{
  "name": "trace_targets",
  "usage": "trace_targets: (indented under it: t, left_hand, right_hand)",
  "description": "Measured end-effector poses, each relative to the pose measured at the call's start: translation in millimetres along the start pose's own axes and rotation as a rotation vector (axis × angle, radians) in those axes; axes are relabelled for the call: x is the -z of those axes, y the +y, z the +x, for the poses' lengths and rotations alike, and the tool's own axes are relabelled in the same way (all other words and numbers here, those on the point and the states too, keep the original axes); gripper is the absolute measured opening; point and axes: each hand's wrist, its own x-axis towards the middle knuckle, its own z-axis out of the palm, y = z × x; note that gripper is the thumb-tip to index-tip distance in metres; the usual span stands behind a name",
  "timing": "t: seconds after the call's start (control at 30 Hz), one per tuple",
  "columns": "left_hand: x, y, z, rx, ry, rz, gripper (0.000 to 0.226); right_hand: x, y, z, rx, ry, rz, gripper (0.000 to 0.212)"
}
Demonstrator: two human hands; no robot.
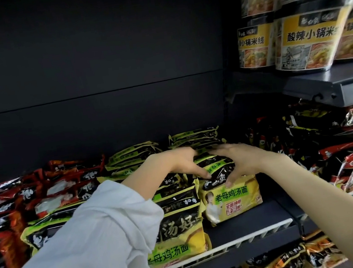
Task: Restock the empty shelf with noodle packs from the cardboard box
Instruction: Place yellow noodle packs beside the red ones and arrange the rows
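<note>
Your left hand (181, 163) and right hand (237, 161) meet over the yellow chicken-soup noodle pack (230, 197) standing on the shelf (244, 223), fingers curled onto its dark top edge from either side. More yellow packs (178, 234) sit at its 9 o'clock, red packs (3, 209) farther left, noodle tubs (309, 41) at 1 o'clock.
</note>
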Motion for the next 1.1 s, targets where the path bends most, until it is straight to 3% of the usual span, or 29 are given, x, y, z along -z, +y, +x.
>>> trace_targets:
  t: [0.17,0.33,0.6,0.73,0.87,0.97,1.1]
  left_hand:
    - [1,3,-5,0.022,-0.021,-0.014,0.081]
    - [-2,6,-12,0.014,0.013,-0.069,0.076]
    - [4,-8,-58,-0.025,0.313,-0.134,0.037]
    - [3,-24,-94,-0.030,0.474,-0.182,0.025]
    - [-4,-45,-129,-0.011,0.584,-0.217,0.022]
    - [-10,-59,-153,-0.012,0.473,-0.203,0.028]
    - [-27,-70,-174,0.028,0.051,-0.113,0.094]
  right_hand:
    - [0,3,1,0.029,-0.060,0.109,0.103]
    - [-19,-7,-1,-0.038,0.066,0.023,0.091]
    - [-21,-30,-20,0.021,0.348,0.059,0.075]
    - [-21,-58,-30,0.114,0.517,0.317,0.060]
    - [-21,-96,-45,0.193,0.501,0.487,0.035]
    - [-25,-119,-53,0.245,0.308,0.430,0.062]
    - [-37,-135,-52,0.196,0.076,0.061,0.110]
